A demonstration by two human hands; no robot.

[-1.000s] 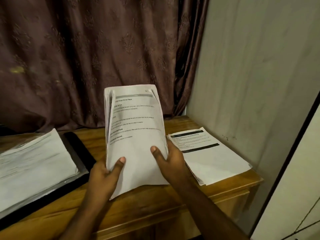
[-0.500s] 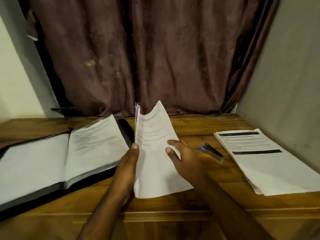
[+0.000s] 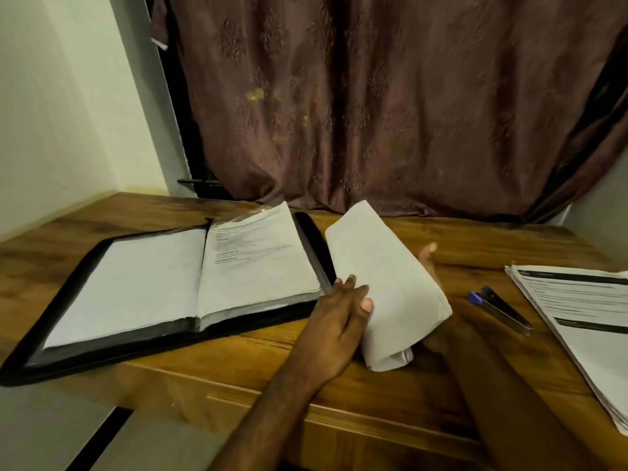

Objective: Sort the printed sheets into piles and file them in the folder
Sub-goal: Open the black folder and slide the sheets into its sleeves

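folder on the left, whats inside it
The open black folder holds a thick stack of printed sheets: a blank-looking page on its left half, printed text on its right. The sheets below are covered.

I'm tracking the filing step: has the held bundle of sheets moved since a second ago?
Yes. The bundle of sheets has tipped down from upright and now lies low over the table, beside the open folder's right edge.

1. Your desk (image 3: pixel 475 239) is varnished wood with a visible grain and a soft sheen.
2. Your folder (image 3: pixel 307 229) has a black, slightly glossy cover holding matt white paper.
3. The curtain (image 3: pixel 390 113) is brown patterned cloth.
4. The stapler (image 3: pixel 499 309) shows shiny metal and blue plastic.
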